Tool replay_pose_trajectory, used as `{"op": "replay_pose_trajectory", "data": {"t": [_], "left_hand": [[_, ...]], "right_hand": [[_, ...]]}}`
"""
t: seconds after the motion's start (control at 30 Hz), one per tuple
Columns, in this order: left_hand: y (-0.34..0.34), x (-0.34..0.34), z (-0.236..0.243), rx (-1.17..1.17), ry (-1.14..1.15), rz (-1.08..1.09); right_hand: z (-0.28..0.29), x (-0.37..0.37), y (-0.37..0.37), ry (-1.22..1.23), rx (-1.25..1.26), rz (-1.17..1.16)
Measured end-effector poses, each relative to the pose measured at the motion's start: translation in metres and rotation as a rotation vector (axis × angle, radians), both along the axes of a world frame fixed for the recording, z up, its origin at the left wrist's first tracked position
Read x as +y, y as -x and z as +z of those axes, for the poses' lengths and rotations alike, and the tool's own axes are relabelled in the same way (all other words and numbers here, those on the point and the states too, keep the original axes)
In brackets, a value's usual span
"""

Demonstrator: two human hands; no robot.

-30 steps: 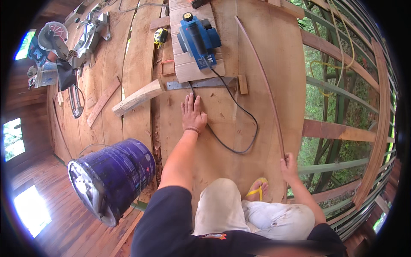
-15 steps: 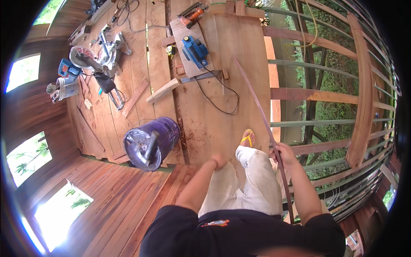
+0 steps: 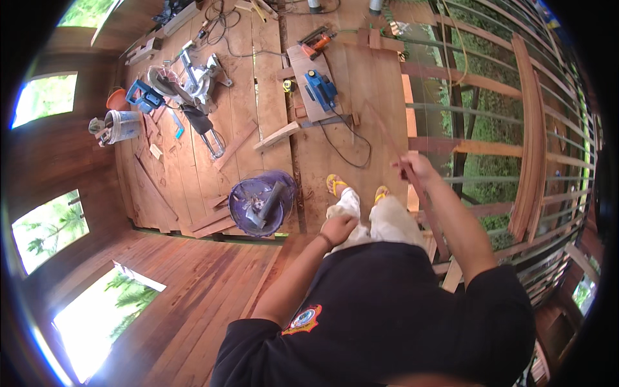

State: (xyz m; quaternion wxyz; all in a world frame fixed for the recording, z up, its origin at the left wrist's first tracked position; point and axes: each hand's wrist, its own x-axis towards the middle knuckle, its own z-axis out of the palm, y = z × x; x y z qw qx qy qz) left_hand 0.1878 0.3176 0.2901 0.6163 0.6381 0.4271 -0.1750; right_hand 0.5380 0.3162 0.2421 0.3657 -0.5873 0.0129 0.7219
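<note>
While the person stands on the plank floor (image 3: 193,174), the right hand (image 3: 418,166) has its grip closed round a thin wooden strip (image 3: 422,200), which runs from the floor ahead, through the grip, and on down past the right forearm towards the body. The left hand (image 3: 338,229) hangs curled into a loose fist, holding nothing, resting against the pale trousers (image 3: 387,222) at the thigh. Below and left of the right grip, two feet in yellow sandals (image 3: 336,185) stand on the boards. Well left of the left grip sits a blue bucket (image 3: 261,203) with a tool standing in it. Beyond the right grip, farther along the floor, a blue electric planer (image 3: 320,87) lies on a short board, its black cord (image 3: 348,151) looping back towards the feet. Just beside the planer's board lies a pale offcut (image 3: 276,137). Far to the left of both grips stand a mitre saw (image 3: 190,80) and a white bucket (image 3: 119,126). To the right of the right grip, open wooden railing (image 3: 532,142) shows green foliage beyond.
</note>
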Motion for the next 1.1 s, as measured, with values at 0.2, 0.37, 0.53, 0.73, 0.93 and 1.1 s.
{"op": "replay_pose_trajectory", "data": {"t": [0.2, 0.37, 0.53, 0.73, 0.93, 1.1], "left_hand": [[-0.071, 0.049, 0.103, -0.284, 0.84, 0.724], [-0.095, 0.051, 0.124, -0.288, 0.858, 0.838], [-0.113, 0.042, 0.13, -0.274, 0.764, 0.967], [-0.127, 0.053, 0.147, -0.258, 0.718, 1.042], [-0.06, 0.064, 0.181, -0.261, 0.414, 0.858], [0.026, 0.038, 0.23, -0.403, 0.311, 0.995]], "right_hand": [[-0.007, 0.051, 0.041, -0.042, 0.13, -0.091], [-0.01, 0.05, 0.055, 0.017, 0.148, -0.081], [-0.005, 0.021, 0.02, 0.117, 0.138, -0.096], [-0.011, -0.013, -0.056, 0.299, -0.086, 0.169], [-0.001, 0.04, -0.051, -0.277, -0.78, 0.832], [0.037, 0.137, 0.021, -0.455, -0.68, 0.806]]}}
